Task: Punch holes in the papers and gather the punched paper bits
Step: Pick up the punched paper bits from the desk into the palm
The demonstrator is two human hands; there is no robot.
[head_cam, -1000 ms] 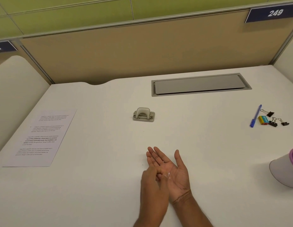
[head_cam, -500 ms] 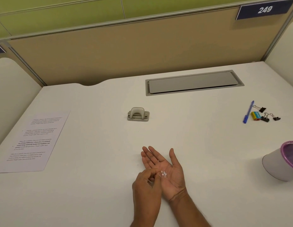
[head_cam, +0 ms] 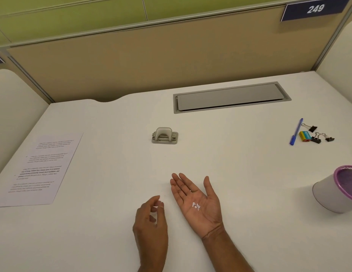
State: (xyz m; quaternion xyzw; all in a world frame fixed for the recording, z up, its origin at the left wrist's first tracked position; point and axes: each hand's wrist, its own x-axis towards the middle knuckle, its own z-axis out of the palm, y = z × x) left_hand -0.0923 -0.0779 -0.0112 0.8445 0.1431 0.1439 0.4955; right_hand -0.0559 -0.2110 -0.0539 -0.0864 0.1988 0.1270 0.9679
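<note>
My right hand (head_cam: 206,214) lies palm up on the white desk (head_cam: 240,173), fingers spread, with several small white paper bits (head_cam: 196,206) resting in the palm. My left hand (head_cam: 151,222) hovers just to its left, apart from it, fingers loosely curled and thumb near the forefinger; I see nothing in it. The grey hole punch (head_cam: 164,135) stands alone further back at the desk's middle. A printed paper sheet (head_cam: 39,167) lies flat at the left edge.
A white cup with a purple mesh rim (head_cam: 336,191) lies tilted at the right edge. A blue pen (head_cam: 296,131), a small yellow box (head_cam: 304,136) and black binder clips (head_cam: 316,138) sit at back right. A grey cable flap (head_cam: 230,97) is set into the desk.
My left hand has drawn away from the right palm toward the left. The bits it covered now lie exposed in the palm. The view has shifted slightly.
</note>
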